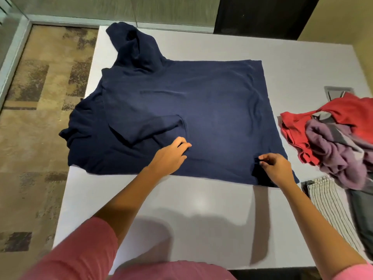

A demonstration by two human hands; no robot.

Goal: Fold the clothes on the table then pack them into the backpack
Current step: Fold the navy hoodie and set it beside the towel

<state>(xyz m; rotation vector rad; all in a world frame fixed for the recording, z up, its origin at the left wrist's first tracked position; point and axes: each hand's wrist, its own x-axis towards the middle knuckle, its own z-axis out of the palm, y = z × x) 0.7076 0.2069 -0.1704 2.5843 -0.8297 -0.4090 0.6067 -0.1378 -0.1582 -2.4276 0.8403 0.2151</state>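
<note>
Nearest, cut off by the bottom edge: pink sleeves (pixel 80 253) and bare forearms reaching forward over a pale grey table (pixel 181 209), with arm shadows on its bare near part.

Just beyond, on the near hem of a large navy blue cotton T-shirt (pixel 201 110) spread flat across the table's middle: left hand (pixel 169 156), fingers curled down into the cloth beside a folded-in sleeve, apparently bunching it, though the fingertips are partly hidden under the knuckles. Right hand (pixel 276 168) at the near right corner of the same shirt, thumb and forefinger pinched on a small dark pucker of fabric.

To the right, near the table's edge: a folded grey-and-white striped cloth (pixel 331 201), half cut off by the frame, with a dark grey garment (pixel 361 215) beside it, hard to make out. Farther on, a loose heap of a mauve fleecy garment (pixel 333 156) lying over a red garment (pixel 351 112), with grey-and-white scraps between.

Far left: the shirt's other sleeve and upper part rumpled, draped toward the table's far corner. Left of the table, mottled brown carpet (pixel 40 98).

No backpack in view.
</note>
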